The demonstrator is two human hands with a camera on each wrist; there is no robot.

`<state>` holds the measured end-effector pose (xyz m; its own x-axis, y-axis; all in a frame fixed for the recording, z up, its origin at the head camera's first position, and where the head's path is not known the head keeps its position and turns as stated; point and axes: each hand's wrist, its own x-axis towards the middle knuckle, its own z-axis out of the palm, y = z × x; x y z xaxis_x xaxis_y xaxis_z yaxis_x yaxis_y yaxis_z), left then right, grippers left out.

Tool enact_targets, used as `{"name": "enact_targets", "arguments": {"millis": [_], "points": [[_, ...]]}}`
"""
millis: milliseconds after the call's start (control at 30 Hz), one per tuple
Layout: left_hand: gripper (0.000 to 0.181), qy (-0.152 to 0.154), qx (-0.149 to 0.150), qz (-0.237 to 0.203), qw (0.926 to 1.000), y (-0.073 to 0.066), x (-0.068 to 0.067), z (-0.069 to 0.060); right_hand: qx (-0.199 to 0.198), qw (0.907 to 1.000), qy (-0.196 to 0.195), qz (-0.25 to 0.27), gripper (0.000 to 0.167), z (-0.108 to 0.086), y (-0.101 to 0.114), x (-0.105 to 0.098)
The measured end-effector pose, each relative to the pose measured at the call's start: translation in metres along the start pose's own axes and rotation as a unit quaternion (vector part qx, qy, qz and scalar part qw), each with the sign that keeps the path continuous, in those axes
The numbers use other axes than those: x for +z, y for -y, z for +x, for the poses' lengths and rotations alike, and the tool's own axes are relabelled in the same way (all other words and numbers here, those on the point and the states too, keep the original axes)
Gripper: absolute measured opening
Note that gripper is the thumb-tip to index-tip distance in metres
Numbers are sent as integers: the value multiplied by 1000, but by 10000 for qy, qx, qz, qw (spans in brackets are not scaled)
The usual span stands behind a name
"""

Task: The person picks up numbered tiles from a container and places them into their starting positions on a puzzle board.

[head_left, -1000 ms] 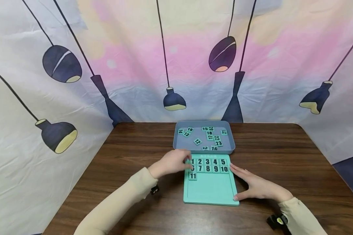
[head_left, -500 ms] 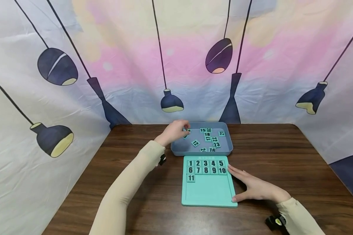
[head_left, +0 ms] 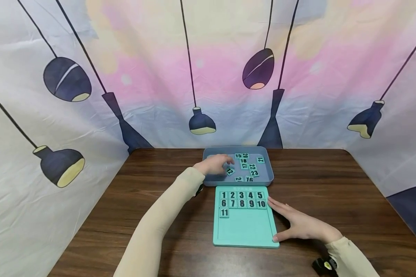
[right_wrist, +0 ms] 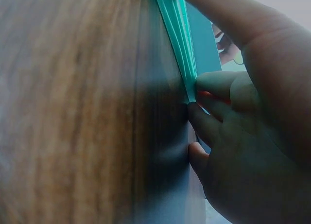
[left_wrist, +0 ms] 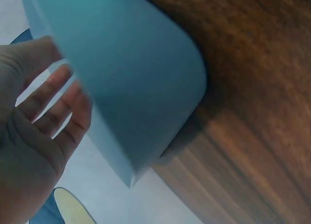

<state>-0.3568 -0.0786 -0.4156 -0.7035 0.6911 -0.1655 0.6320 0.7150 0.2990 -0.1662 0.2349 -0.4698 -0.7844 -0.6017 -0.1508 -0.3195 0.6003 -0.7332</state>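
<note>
My left hand [head_left: 216,164] is over the left part of the blue-grey tray [head_left: 208,179], its relaxed fingers above the tile numbered 12 [head_left: 230,171]. In the left wrist view, the hand [left_wrist: 36,122] reaches over the tray wall [left_wrist: 141,83]; its fingertips are partly hidden. My right hand [head_left: 303,224] is spread at the right side of the green board [head_left: 246,231], thumb near the lower corner and fingers at the upper edge. The board holds tiles 1 to 10 in two rows, with tile 11 [head_left: 224,212] below. The right wrist view shows the hand [right_wrist: 243,122] touching the board's edge [right_wrist: 177,39].
Several loose number tiles, among them 15, 18 [head_left: 243,161] and 23 [head_left: 254,173], lie in the tray, which stands just behind the board. Both are on a brown wooden table [head_left: 152,184]. A cloth with printed lamps [head_left: 202,122] hangs behind.
My left hand has moved from the board to the tray's left side, then right and nearer to tile 12. My right hand stays at the board's side. The head view has shifted slightly.
</note>
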Motion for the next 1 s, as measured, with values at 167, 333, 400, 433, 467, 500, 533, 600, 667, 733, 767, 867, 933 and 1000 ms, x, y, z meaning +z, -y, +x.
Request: {"name": "enact_targets", "arguments": {"millis": [167, 333, 400, 433, 467, 500, 533, 600, 667, 733, 767, 867, 933, 1000], "points": [[44, 117, 105, 130, 9998, 0, 7, 3, 47, 10000, 13, 16, 108, 0, 2, -1], [39, 146, 125, 205, 9996, 2, 10, 4, 56, 10000, 6, 8, 109, 0, 1, 0], [38, 162, 119, 193, 9996, 2, 10, 4, 65, 10000, 1, -21, 109, 1, 1, 0], [37, 167, 109, 186, 9996, 2, 10, 4, 70, 10000, -2, -43, 110, 1, 0, 0], [37, 174, 99, 191, 9996, 3, 10, 4, 72, 10000, -3, -67, 110, 1, 0, 0], [35, 179, 87, 219, 9996, 3, 10, 4, 77, 9999, -5, -85, 110, 1, 0, 0], [34, 179, 71, 242, 9995, 3, 10, 4, 82, 9999, -6, -104, 110, 2, -1, 0], [31, 169, 36, 281, 9995, 4, 10, 4, 81, 9999, -7, -118, 110, 2, -1, 0], [29, 146, 3, 336, 9993, 5, 10, 3, 88, 9999, -4, -104, 110, 1, 0, 0], [29, 87, -51, 375, 9992, 6, 9, 2, 93, 9999, -3, -92, 109, 1, 0, 0], [30, 36, -91, 368, 9993, 6, 8, 2, 87, 9999, 0, -80, 109, 1, 0, 0], [33, -154, -236, 278, 9992, 6, 4, -2, 64, 10000, 14, -63, 108, 1, 1, 0], [35, -335, -304, 158, 9989, 5, -1, -4, 49, 10000, 18, -52, 107, 1, 1, 0], [37, -524, -332, 26, 9981, 3, -6, -6, 49, 10000, 23, -29, 107, 0, 0, 0]]}}
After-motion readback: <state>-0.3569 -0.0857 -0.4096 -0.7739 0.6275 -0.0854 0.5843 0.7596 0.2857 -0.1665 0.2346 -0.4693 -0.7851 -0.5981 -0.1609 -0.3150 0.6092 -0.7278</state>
